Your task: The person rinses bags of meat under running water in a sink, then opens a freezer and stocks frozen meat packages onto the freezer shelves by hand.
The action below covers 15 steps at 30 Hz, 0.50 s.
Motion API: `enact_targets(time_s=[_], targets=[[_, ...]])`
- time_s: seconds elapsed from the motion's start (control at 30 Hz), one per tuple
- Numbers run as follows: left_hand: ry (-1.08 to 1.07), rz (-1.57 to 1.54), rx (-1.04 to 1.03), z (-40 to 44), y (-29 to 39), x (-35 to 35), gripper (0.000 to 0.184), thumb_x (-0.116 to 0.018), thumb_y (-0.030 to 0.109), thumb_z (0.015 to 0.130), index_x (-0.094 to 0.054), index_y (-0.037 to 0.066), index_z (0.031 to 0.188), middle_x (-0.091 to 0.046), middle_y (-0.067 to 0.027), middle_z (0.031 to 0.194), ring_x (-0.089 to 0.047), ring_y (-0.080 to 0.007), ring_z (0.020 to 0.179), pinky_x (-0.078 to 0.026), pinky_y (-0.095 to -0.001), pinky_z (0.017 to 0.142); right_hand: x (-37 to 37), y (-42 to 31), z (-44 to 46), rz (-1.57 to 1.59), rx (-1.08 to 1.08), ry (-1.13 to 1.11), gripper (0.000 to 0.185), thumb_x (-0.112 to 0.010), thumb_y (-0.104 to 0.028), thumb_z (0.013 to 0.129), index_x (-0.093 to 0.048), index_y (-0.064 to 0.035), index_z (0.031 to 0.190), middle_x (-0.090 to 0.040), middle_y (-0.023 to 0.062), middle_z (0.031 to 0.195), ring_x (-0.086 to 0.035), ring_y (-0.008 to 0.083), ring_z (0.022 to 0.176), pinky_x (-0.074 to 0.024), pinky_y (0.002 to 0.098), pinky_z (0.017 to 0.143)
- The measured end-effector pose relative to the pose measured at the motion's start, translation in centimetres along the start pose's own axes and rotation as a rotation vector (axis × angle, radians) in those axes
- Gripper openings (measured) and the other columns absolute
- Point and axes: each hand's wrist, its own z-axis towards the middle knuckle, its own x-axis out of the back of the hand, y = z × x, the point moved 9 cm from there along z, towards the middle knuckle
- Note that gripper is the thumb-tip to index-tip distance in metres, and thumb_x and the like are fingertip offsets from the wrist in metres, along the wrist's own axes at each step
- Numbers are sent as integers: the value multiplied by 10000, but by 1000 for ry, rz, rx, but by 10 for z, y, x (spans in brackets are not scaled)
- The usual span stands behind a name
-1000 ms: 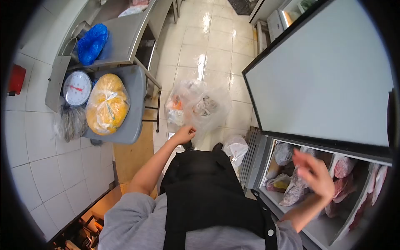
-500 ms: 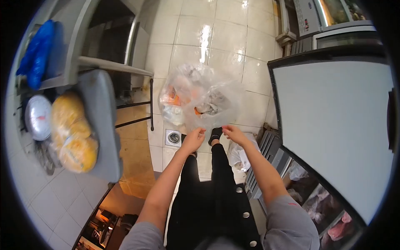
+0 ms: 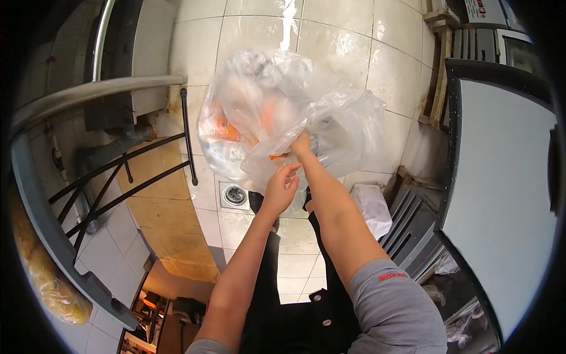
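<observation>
A large clear plastic bag (image 3: pixel 348 127) stands on the tiled floor, its mouth spread toward me. Orange and white wrapped items (image 3: pixel 230 131) show blurrily through its left side. My right hand (image 3: pixel 302 144) reaches down into the mouth, and the plastic and the bag's contents hide its fingers. Close beside the right forearm, at the bag's near edge, is my left hand (image 3: pixel 282 186). Its fingers are loosely bent and apart, with nothing visible between them.
A floor drain (image 3: pixel 234 194) lies near my feet. At right are a white bag (image 3: pixel 371 209) and a fridge with its pale door (image 3: pixel 507 165) swung out. A black-legged table (image 3: pixel 118 177) stands left, with a wrapped yellow item (image 3: pixel 47 271) on it.
My right hand has moved forward and left into the bag. My left hand has stayed near the bag's edge. The view has dropped closer to the floor.
</observation>
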Motion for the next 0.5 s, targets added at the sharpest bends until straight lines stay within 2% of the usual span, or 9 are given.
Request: enact_targets(time_s=[0.07, 0.1, 0.13, 0.17, 0.23, 0.3, 0.37, 0.43, 0.5], targets=[[50, -265, 116, -9, -12, 1, 350, -539, 127, 858, -479, 33, 1190, -494, -110, 1201, -519, -190, 1048, -417, -322, 887, -8, -23, -4, -3, 143, -172, 377, -500, -297, 817, -566, 34, 985, -609, 221, 900, -578, 359, 908, -435, 400, 781], [48, -265, 95, -14, -4, 2, 350, -539, 127, 858, -479, 33, 1190, -494, -110, 1201, -519, -190, 1048, -417, -322, 887, 18, -48, -21, 55, 80, -119, 360, -499, -293, 814, -572, 37, 939, -609, 213, 854, -586, 336, 868, -438, 390, 752], [190, -301, 97, -22, 3, 16, 374, -543, 148, 862, -455, 24, 1204, -484, -118, 1213, -493, -207, 1084, -415, -327, 893, 50, -79, -52, 118, 22, -61, 349, -498, -290, 811, -579, 40, 893, -610, 205, 808, -595, 312, 828, -441, 379, 724], [328, -340, 98, -33, 10, 31, 401, -547, 168, 866, -431, 14, 1217, -474, -125, 1225, -466, -224, 1120, -412, -333, 900, 76, -101, -76, 120, 44, -70, 313, -483, -271, 827, -570, 30, 819, -594, 161, 747, -557, 259, 729, -424, 364, 661], [312, -351, 32, -47, 26, 35, 475, -566, 212, 860, -388, 15, 1254, -433, -119, 1271, -423, -236, 1169, -377, -334, 938, 126, -124, -132, 206, -9, -84, 295, -457, -250, 854, -528, 6, 724, -533, 41, 647, -443, 139, 585, -388, 331, 564], [92, -398, 114, -64, 50, 16, 524, -555, 290, 862, -376, 27, 1279, -404, -113, 1302, -387, -222, 1199, -323, -334, 984, 183, -164, -201, 409, -121, -143, 283, -451, -254, 865, -570, -2, 816, -573, 27, 728, -489, 127, 653, -404, 303, 604], [-235, -431, 95, -90, 106, -12, 623, -556, 376, 844, -333, 37, 1317, -368, -96, 1336, -372, -211, 1209, -279, -333, 1013, 243, -199, -260, 530, -62, -135, 298, -461, -264, 873, -589, 0, 927, -602, 43, 861, -537, 124, 781, -422, 275, 698], [-509, -481, 200, -140, 144, -36, 741, -588, 457, 799, -295, 44, 1341, -381, -86, 1330, -359, -201, 1218, -253, -334, 1028, 288, -206, -315, 634, -124, -274, 303, -482, -252, 878, -592, 1, 1002, -604, 71, 988, -550, 136, 924, -418, 280, 822], [-699, -536, 299, -173, 149, -63, 783, -653, 452, 730, -342, 31, 1312, -420, -76, 1312, -449, -227, 1161, -339, -400, 998, 352, -282, -394, 1047, -109, -313, 281, -510, -244, 878, -593, -7, 1004, -602, 66, 1026, -556, 153, 962, -413, 307, 874]])
